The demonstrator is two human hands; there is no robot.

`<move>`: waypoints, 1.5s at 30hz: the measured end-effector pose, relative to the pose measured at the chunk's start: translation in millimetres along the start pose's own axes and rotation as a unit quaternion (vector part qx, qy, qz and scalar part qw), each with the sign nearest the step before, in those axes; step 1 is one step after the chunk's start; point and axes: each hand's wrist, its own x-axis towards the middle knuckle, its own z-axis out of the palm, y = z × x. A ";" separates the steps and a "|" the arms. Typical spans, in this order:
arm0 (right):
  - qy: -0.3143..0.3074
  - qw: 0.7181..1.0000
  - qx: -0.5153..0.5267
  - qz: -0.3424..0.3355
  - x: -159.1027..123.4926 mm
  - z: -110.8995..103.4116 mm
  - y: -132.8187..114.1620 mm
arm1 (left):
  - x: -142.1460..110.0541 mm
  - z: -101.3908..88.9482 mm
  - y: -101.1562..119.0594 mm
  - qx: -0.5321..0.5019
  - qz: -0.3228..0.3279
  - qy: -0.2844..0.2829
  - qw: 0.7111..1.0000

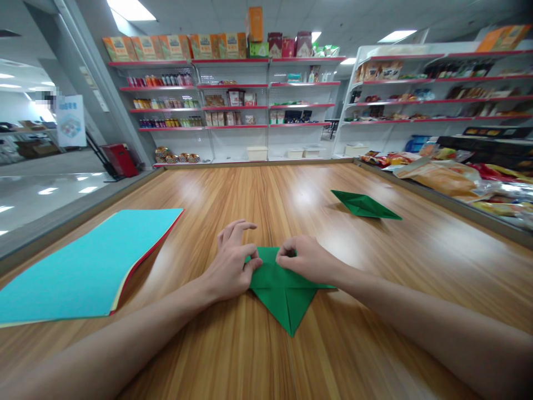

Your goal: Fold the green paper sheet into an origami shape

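Note:
A folded sheet of green paper lies on the wooden table in front of me, its pointed end toward me and a crease running down the point. My left hand is at its upper left edge, thumb and forefinger closed on the paper while the other fingers stretch up and away. On the upper right part, my right hand has its fingers curled and pinched against the paper. The fingers partly cover the far edge. Farther off to the right rests a folded green paper piece, long and pointed at both ends, touched by neither hand.
A stack of coloured paper, light blue on top, lies at the left. Packaged snacks are heaped beyond the table's right edge. Behind the wooden table stand stocked shelves. A red box sits on the floor at left.

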 end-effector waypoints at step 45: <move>0.232 0.955 -0.086 -0.164 -16.1 11.9 1.0 | 3.7 -10.2 10.1 0.157 0.089 0.047 0.983</move>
